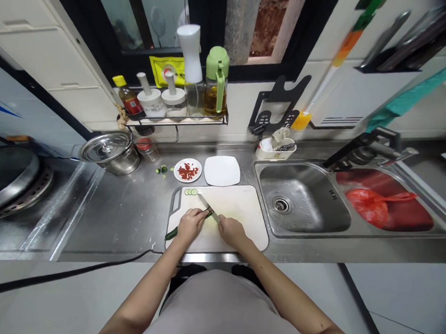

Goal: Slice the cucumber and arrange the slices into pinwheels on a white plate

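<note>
Cucumber (171, 234) lies slanting far-rightward; left grip (192, 224) clamps it, right grip (231, 231) clamps knife (206, 204).

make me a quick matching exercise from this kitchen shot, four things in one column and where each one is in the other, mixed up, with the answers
Things
1. knife
2. cucumber
3. chopped red pieces
4. red plastic bag

Places
A. on the round white plate
B. under the left hand
C. in the right sink basin
D. in the right hand

Pairs: 1-D, 2-B, 3-A, 4-C
</note>
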Available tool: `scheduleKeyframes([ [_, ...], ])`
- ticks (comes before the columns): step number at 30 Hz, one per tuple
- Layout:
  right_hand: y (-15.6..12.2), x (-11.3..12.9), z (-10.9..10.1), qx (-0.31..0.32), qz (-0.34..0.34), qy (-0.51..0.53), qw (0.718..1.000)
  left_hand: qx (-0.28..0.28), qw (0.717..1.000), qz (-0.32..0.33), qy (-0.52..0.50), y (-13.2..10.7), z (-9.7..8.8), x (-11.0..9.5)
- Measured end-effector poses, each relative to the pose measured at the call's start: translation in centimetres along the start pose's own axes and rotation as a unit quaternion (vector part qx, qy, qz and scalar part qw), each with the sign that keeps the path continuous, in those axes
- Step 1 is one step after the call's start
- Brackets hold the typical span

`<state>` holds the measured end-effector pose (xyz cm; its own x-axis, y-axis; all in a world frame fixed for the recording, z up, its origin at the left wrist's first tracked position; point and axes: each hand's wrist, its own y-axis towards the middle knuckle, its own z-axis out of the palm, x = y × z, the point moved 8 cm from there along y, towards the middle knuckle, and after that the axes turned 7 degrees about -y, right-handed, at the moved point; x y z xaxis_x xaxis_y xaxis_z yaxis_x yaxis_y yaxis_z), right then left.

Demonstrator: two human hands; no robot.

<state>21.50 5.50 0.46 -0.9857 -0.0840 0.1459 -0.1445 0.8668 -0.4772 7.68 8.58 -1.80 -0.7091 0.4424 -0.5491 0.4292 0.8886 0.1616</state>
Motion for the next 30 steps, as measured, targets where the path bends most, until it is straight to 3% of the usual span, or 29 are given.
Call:
scheduleKeyframes([
  [10, -2.5, -1.4, 1.2, 0.023, 0.004, -0.018, 1.000, 0.001, 1.000, -0.011, -0.007, 0.0, 0.2, 0.4],
  [18, -0.4, -0.3, 0.9, 0.025, 0.006, -0.007, 1.000, -0.020, 1.000, 0.013, -0.005, 0.0, -0.1, 0.0],
  [30, -1.0, -0.9, 1.8, 0.028, 0.006, -0.019, 0.999, -0.026, 1.000, 0.013, -0.009, 0.1, -0.2, -0.2],
])
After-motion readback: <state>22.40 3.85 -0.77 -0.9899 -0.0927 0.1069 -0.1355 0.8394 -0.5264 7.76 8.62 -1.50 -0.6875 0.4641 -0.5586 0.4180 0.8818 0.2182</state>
